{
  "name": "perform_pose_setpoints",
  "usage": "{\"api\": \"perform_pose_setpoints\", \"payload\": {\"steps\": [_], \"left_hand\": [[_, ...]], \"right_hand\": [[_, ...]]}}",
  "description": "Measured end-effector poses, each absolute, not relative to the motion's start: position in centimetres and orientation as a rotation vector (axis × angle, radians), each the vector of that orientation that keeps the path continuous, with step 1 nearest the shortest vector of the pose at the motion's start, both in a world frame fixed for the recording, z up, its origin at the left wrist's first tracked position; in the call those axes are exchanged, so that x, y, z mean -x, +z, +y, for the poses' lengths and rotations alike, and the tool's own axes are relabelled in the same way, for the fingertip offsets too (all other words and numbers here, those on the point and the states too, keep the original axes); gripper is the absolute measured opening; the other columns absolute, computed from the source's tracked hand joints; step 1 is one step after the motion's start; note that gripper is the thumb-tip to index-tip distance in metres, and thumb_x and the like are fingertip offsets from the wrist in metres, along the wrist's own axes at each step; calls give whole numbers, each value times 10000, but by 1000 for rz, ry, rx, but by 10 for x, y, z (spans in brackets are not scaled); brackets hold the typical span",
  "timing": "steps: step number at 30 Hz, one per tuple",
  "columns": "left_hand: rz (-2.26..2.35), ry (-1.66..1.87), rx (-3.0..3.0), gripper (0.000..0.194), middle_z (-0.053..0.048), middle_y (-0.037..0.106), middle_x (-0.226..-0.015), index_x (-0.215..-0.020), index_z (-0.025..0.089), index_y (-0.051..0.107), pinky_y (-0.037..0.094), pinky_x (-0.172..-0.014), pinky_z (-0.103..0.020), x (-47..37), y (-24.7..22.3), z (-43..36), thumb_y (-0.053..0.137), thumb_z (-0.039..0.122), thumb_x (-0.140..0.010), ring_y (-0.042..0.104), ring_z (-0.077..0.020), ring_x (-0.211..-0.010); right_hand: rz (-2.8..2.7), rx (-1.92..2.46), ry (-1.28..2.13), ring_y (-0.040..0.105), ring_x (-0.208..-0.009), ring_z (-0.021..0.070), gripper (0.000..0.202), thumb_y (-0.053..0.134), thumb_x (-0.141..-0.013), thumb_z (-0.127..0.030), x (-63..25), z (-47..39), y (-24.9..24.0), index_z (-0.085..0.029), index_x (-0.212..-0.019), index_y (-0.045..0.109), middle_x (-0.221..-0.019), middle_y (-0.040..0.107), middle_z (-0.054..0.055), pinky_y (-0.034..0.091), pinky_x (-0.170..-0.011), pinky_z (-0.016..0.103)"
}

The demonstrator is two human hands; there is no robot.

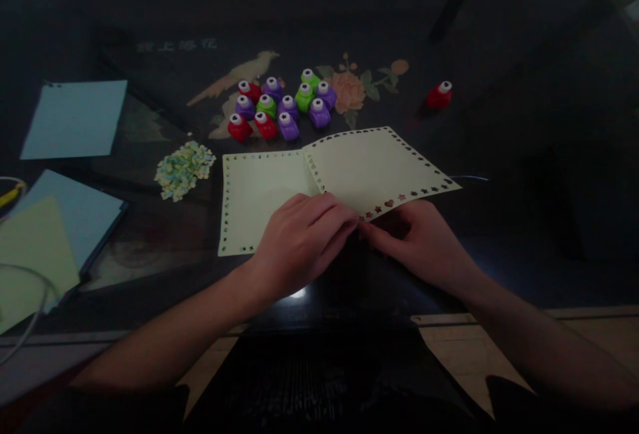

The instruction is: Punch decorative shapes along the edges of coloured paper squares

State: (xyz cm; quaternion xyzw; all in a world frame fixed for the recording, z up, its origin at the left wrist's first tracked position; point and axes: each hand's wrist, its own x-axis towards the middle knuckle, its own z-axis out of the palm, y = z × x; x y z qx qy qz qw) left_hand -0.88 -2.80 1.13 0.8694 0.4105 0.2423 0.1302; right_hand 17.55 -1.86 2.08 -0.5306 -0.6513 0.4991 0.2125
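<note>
A pale yellow-green folded card (364,164) has small shapes punched along its borders. Its left half lies flat on the dark table, while the right half is tilted up. My left hand (309,231) rests over the lower edge near the fold, its fingers closed on the card's lower corner. My right hand (417,241) is under the raised half, thumb and fingers at the same lower edge, close to my left fingertips; part of it is hidden by the card.
Several red, purple and green craft punches (287,106) stand beyond the card, with one red punch (439,95) far right. Paper bits (184,169) lie in a heap at left, near blue sheets (77,118) and a yellow-green sheet (34,254). A cable (30,267) crosses the left edge.
</note>
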Motion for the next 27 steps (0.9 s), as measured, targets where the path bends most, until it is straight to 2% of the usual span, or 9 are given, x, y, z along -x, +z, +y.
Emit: {"api": "perform_pose_setpoints", "payload": {"steps": [6, 17, 27], "left_hand": [[1233, 737, -2414, 90, -31, 623, -801, -848, 163, 597, 438, -668, -265, 10, 12, -24, 510, 183, -859, 557, -132, -738], [1258, 706, -2194, 140, -28, 643, -790, -841, 165, 644, 477, -666, -259, 16, 7, -8, 506, 179, -849, 593, -123, -735], [1213, 431, -2250, 81, 0, 650, -720, -776, 198, 685, 456, -623, -233, 9, 19, 9, 611, 227, -786, 594, -125, -663]], "right_hand": [[-1765, 1496, 1337, 543, -563, 123, 109, 568, -749, -255, -178, -16, 20, -164, -691, 582, -619, 609, 13, 409, -507, 240], [-1550, 1416, 1391, 550, -506, 100, 226, 592, -778, -361, -195, -5, 28, -139, -737, 585, -658, 633, 43, 432, -416, 208], [-1409, 1395, 1343, 565, -521, 108, 224, 627, -774, -360, -218, -16, 42, -139, -751, 595, -670, 644, 51, 445, -423, 212]]}}
